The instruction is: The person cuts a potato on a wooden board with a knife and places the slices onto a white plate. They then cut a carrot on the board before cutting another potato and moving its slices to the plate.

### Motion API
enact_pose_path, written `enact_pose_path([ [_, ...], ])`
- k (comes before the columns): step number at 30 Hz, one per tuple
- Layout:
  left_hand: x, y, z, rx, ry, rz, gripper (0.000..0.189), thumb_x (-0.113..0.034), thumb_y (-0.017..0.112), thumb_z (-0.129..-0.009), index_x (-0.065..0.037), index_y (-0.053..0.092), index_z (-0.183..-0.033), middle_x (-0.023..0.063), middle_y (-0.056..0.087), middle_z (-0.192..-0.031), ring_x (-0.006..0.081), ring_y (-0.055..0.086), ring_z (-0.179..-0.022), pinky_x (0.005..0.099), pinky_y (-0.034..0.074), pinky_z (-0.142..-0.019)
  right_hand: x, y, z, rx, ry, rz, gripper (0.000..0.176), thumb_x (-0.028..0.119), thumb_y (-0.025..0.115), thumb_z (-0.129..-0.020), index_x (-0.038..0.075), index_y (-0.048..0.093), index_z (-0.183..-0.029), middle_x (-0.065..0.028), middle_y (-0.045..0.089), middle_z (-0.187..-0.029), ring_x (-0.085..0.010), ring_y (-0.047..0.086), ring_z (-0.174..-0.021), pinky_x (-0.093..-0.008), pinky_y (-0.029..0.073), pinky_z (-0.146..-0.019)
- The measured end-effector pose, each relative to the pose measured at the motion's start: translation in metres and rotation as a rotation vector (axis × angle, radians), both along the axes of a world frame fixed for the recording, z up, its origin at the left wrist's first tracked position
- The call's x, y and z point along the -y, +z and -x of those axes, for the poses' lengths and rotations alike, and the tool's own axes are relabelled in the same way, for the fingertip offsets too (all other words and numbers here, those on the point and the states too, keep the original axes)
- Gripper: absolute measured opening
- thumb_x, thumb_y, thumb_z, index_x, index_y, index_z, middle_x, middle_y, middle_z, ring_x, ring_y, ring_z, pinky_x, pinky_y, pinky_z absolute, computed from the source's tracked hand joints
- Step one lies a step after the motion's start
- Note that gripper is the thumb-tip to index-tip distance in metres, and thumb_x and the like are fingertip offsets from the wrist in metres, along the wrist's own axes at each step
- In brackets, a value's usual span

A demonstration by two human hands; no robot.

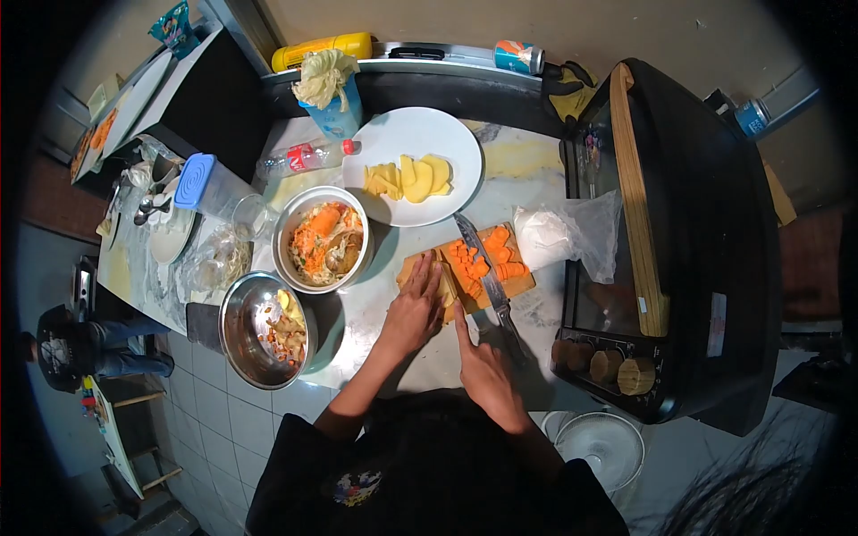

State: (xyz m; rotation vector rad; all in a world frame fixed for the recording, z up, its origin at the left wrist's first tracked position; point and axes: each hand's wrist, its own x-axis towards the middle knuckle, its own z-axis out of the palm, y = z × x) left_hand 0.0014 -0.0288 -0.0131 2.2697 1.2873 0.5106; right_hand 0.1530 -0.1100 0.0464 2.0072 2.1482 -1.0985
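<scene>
My left hand (pixel 415 313) lies with straight fingers over pale yellow slices (pixel 447 287), which look like potato, on the left part of a wooden cutting board (pixel 523 282). My right hand (pixel 487 380) has its index finger stretched out, the tip at the near edge of those slices, and its other fingers curled. Beside it a large knife (pixel 491 280) rests on the board, its dark handle over the near edge and out of my grasp. Chopped carrot (pixel 467 261) lies on both sides of the blade. How much is under my left palm is hidden.
A white plate (pixel 411 134) holds more yellow slices. Left stand a pot (pixel 282 259) of shredded vegetables and a steel bowl (pixel 234 351) of peelings. A bag of white powder (pixel 547 237) touches the board's right side, near a black oven (pixel 706 268). A person (pixel 76 344) stands far left.
</scene>
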Motion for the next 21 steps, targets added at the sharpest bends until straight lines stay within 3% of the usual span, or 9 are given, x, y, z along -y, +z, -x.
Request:
enact_pose_path([
  [9, -0.001, 0.004, 0.002, -0.019, -0.026, 0.062, 0.066, -0.009, 0.061, -0.085, 0.008, 0.033, -0.141, 0.0275, 0.022, -0.152, 0.0409, 0.026, -0.140, 0.0414, 0.034, -0.110, 0.000, -0.007, 0.004, 0.015, -0.010, 0.014, 0.090, -0.007, 0.052, -0.078, 0.010, 0.005, -0.153, -0.0268, 0.063, -0.070, -0.0426, 0.066, -0.067, -0.0491, 0.052, -0.061],
  [11, -0.002, 0.005, 0.001, -0.018, -0.031, 0.071, 0.067, -0.009, 0.061, -0.084, 0.009, 0.032, -0.142, 0.0271, 0.021, -0.152, 0.0407, 0.026, -0.140, 0.0413, 0.034, -0.110, 0.003, -0.013, 0.004, -0.029, -0.022, -0.053, 0.096, -0.010, 0.052, -0.074, 0.010, 0.001, -0.153, -0.0287, 0.061, -0.067, -0.0475, 0.061, -0.064, -0.0533, 0.048, -0.061],
  [21, -0.004, 0.002, 0.002, -0.037, -0.079, 0.036, 0.070, -0.011, 0.063, -0.084, 0.008, 0.029, -0.143, 0.0230, 0.014, -0.155, 0.0380, 0.020, -0.143, 0.0437, 0.037, -0.108, -0.012, -0.018, -0.001, -0.072, -0.017, 0.025, 0.095, -0.010, 0.053, -0.074, 0.009, 0.004, -0.153, -0.0297, 0.060, -0.070, -0.0468, 0.062, -0.067, -0.0508, 0.049, -0.063],
])
